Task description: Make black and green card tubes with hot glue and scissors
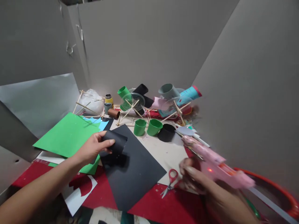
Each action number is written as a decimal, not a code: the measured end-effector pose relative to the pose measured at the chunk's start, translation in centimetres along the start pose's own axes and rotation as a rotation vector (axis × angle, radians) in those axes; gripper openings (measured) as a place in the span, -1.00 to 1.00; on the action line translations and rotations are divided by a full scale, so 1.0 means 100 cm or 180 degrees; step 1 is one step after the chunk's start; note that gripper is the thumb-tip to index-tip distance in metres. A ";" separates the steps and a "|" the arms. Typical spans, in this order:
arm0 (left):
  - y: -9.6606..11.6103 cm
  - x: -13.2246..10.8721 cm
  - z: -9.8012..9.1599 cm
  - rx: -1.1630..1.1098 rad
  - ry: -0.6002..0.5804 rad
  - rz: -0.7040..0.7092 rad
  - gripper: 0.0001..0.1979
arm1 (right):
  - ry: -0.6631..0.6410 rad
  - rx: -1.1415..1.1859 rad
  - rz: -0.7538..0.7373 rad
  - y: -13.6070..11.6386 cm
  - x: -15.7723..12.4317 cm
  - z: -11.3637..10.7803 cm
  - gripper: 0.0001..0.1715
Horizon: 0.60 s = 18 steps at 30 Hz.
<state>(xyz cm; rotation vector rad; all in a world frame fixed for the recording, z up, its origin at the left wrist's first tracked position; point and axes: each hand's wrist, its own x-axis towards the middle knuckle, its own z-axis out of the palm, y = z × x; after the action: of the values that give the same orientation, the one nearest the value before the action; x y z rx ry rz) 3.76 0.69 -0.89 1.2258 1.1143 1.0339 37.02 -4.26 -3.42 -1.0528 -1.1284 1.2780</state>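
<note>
My left hand (99, 144) pinches a rolled black paper tube (117, 141), thumb on its near side. Below the tube lies a black paper sheet (135, 168), with the tube's shadow falling on it. My right hand (192, 177), a little blurred, is closed around the handle of a pink hot glue gun (216, 163). The gun's nozzle points to the upper left, a small orange light glows on its side, and a glue stick (273, 200) sticks out of its back. Scissors (171, 180) with red handles lie just left of my right fingers.
Green paper cups (140, 127) and a black paper ring (166, 133) stand behind the black sheet. Farther back are stick frames (132, 107) carrying clear discs and paper tubes. Green sheets (67, 135) and a white cut-out (80, 197) lie left. An orange-rimmed basin (275, 186) sits right.
</note>
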 end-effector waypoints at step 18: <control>0.012 0.014 0.082 0.1265 -0.0106 0.2206 -0.92 | 0.0192 0.1199 0.0460 0.024 0.042 0.045 -0.50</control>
<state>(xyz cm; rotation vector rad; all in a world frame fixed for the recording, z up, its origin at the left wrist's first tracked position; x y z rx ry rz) 12.04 0.78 0.35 2.0269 0.9027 1.3257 32.08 -0.18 -4.93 -0.8924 -0.7374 1.4930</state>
